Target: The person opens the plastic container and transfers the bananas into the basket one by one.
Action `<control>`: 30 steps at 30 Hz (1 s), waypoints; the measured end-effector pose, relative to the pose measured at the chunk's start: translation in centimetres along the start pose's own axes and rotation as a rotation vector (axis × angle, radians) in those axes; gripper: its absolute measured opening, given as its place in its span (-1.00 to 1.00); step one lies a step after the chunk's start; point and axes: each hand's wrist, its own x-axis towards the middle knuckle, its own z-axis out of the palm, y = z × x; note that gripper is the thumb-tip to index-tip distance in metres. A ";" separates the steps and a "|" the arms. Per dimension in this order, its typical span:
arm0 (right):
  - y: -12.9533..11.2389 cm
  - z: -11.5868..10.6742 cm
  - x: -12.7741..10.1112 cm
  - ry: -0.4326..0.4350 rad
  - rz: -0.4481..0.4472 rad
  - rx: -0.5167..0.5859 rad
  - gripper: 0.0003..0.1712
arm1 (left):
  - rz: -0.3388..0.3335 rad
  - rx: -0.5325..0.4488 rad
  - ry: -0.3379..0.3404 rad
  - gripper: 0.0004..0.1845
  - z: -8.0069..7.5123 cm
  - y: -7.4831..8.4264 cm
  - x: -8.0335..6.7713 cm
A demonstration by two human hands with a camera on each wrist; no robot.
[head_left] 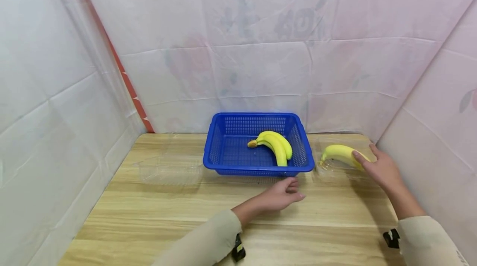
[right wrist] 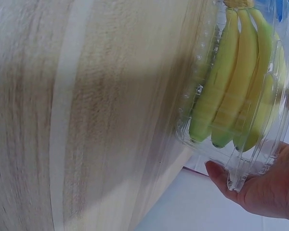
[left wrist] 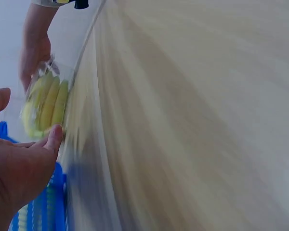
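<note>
At the right of the table a clear plastic clamshell box (head_left: pixel 328 171) holds a bunch of yellow bananas (right wrist: pixel 236 82). My right hand (head_left: pixel 381 167) grips the box by its right end, thumb and fingers on either side of the plastic edge in the right wrist view. My left hand (head_left: pixel 281 194) is held just in front of the blue basket (head_left: pixel 257 169), fingers loosely bent and nothing in them. Inside that basket, toward its right side, lie more bananas (head_left: pixel 277 146) joined at a brown stem.
Another clear plastic box (head_left: pixel 169 171) stands left of the basket, with nothing seen inside. Sheet-covered walls (head_left: pixel 257 71) enclose the wooden table (head_left: pixel 179 220) at the back and both sides.
</note>
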 end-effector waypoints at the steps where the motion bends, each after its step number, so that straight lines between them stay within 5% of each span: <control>1: 0.0 0.0 0.0 -0.001 0.002 0.001 0.15 | -0.005 -0.001 -0.018 -0.24 0.3 0.3 0.6; 7: 0.2 0.0 0.3 -0.004 0.001 0.000 0.17 | -0.058 0.000 -0.003 -0.15 2.3 1.5 3.8; 14: 0.1 -0.2 0.2 -0.025 0.026 -0.020 0.18 | -0.051 -0.057 0.023 -0.09 3.4 2.9 5.8; 30: -0.3 -0.6 -0.5 -0.011 -0.015 -0.060 0.19 | -0.074 -0.252 0.154 -0.13 4.6 3.8 6.0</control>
